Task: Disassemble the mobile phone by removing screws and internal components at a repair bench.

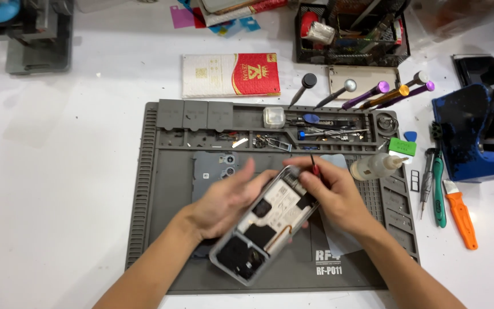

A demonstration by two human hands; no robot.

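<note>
An opened smartphone with its back cover off lies tilted over the grey repair mat, its boards and battery exposed. My left hand grips the phone's left edge and holds it up at an angle. My right hand pinches a thin red-tipped tool at the phone's upper end. The phone's grey back cover, with camera rings, lies on the mat behind my left hand.
A small clear bottle lies right of my right hand. Screwdrivers, an orange knife, a green tool, a blue machine and a black mesh organiser crowd the right and back. A red-and-white packet lies behind the mat.
</note>
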